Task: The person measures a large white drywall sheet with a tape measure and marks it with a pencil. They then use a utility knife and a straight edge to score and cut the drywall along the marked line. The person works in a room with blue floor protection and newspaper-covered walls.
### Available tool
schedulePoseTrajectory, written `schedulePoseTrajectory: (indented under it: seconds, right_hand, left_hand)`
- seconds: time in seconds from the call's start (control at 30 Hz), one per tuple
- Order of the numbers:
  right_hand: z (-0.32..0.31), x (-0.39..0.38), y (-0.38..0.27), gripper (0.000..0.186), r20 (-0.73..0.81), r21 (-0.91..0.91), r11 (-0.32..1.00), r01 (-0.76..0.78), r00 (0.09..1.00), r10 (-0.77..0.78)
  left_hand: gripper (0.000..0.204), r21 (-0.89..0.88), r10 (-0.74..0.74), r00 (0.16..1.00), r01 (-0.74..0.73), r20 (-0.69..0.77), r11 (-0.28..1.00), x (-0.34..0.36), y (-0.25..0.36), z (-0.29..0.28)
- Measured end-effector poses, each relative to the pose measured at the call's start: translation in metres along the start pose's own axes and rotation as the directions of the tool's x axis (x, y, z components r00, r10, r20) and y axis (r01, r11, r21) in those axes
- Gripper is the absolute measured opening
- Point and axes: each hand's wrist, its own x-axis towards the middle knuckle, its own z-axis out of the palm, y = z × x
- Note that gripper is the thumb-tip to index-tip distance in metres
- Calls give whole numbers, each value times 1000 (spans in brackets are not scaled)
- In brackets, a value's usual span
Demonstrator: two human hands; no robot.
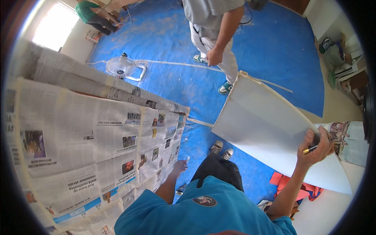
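Note:
My right hand (316,152) is at the right edge of a large white panel (266,121), its fingers bent against the panel. A short dark stick with a yellow band (310,149) is tucked in that hand; its exact kind is unclear. The panel is tilted, with a rough, worn far corner. Low at my left side, my left hand (179,167) is closed beside a surface covered in newspaper (86,156). Something small and pale (188,159) shows at its fingertips, too small to name.
Blue sheeting (274,51) covers the floor. A person in grey (213,27) stands beyond the panel; another in green (92,13) bends at the far left. A fan (120,67) lies on the sheeting. Red cloth (288,186) is under the panel, and clutter (344,66) lines the right wall.

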Motion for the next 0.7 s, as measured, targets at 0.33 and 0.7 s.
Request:
schedulePoseTrajectory:
  seconds: [0.33,0.7]
  right_hand:
    - [-14,20,-13,33,19,145,988,-47,999,45]
    - [-48,79,-26,25,160,341,909,-237,968,192]
  left_hand:
    - [39,-8,189,982,-189,-7,982,-48,15,-5]
    - [35,595,662,740,-587,119,550,-24,-88,-14]
